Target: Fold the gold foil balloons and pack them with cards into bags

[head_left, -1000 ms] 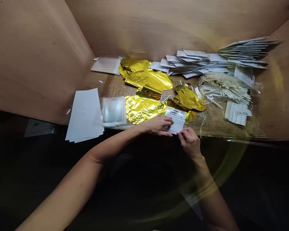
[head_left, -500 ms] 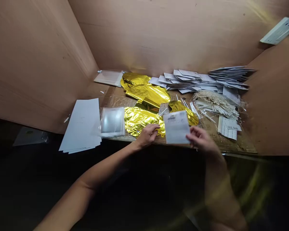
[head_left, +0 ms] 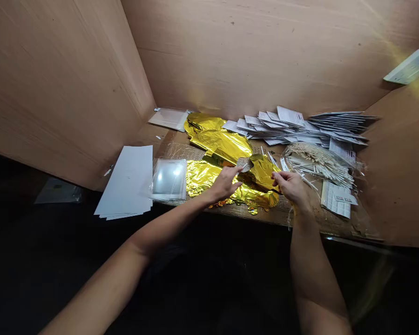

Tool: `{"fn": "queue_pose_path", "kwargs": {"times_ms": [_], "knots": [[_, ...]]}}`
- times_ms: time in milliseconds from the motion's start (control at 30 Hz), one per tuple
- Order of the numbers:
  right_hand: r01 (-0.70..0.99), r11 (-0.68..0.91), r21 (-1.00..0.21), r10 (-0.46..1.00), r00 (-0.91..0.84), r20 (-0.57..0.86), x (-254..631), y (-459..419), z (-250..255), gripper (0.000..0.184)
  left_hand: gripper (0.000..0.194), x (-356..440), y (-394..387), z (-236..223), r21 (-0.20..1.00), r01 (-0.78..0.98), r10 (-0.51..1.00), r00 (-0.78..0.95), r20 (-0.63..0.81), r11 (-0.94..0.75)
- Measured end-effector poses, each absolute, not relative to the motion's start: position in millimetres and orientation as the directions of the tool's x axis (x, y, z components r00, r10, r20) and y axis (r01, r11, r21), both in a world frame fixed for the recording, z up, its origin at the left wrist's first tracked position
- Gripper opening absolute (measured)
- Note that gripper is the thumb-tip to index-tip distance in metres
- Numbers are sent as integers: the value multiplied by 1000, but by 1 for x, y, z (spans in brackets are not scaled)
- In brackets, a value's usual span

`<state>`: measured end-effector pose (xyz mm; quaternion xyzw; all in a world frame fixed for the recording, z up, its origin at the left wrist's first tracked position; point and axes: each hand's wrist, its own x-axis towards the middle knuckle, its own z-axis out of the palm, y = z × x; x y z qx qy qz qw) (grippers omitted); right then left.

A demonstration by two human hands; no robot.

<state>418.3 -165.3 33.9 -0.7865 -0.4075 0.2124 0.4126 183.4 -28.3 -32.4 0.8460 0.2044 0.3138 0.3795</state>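
Note:
Flat, crinkled gold foil balloons lie overlapping across the middle of the cardboard-covered surface. My left hand is over the front ones, its fingers apart and holding nothing I can see. To its right, my right hand pinches the right edge of a smaller gold foil balloon with thumb and forefinger. A small grey printed piece shows between the foils, just beyond my left fingertips.
White paper sheets and clear plastic sleeves lie to the left. Printed white packets are heaped along the back wall. A bag of white sticks and folded leaflets sit right. A power strip hangs on the wall.
The white packet has left my right hand, and another packet now shows on top of the back heap. My right hand has gone to the small gold foil. The view has shifted slightly.

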Motion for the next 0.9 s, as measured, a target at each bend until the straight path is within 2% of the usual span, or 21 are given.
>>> {"fn": "queue_pose_path", "kwargs": {"times_ms": [33, 67, 100, 200, 267, 333, 433, 500, 600, 700, 767, 833, 900], "knots": [[452, -331, -829, 808, 589, -2, 415, -175, 23, 53, 69, 200, -17, -26, 744, 98, 528, 765, 369, -661], [441, -327, -836, 795, 607, 9, 413, -183, 16, 54, 81, 218, -7, -19, 749, 110, 504, 801, 323, -654], [440, -317, -840, 778, 628, 35, 413, -190, 11, 56, 84, 236, 2, -13, 778, 117, 484, 836, 257, -617], [581, -280, -765, 723, 651, 230, 419, -200, 20, 55, 69, 282, 17, 10, 893, 28, 449, 871, 198, -449], [759, -265, -595, 721, 566, 400, 427, -199, 41, 56, 52, 301, 21, 31, 924, -122, 410, 869, 276, -362], [887, -242, -393, 766, 424, 484, 435, -190, 70, 52, 36, 311, 21, 55, 905, -254, 363, 852, 376, -341], [961, -159, -226, 833, 254, 492, 446, -171, 115, 28, 18, 307, 19, 93, 800, -281, 358, 781, 511, -530], [983, -99, -152, 831, 166, 531, 446, -166, 139, 26, 10, 292, 12, 114, 658, -199, 342, 726, 597, -726], [998, -54, -30, 780, 61, 622, 430, -181, 152, 29, 15, 256, -10, 129, 422, -52, 281, 670, 687, -905], [998, -60, -4, 788, 49, 613, 400, -218, 126, 24, 25, 218, -41, 110, 260, 14, 194, 702, 686, -966], [997, -73, -31, 826, 78, 558, 378, -243, 88, 21, 26, 196, -61, 77, 187, -46, 83, 774, 628, -981], [996, -42, -79, 868, 75, 491, 356, -263, 42, 22, 28, 176, -78, 35, 171, -103, 5, 842, 540, -980], [987, 19, -159, 901, 52, 431, 337, -278, -3, 25, 29, 157, -93, -6, 175, -90, -6, 902, 431, -980]]}}
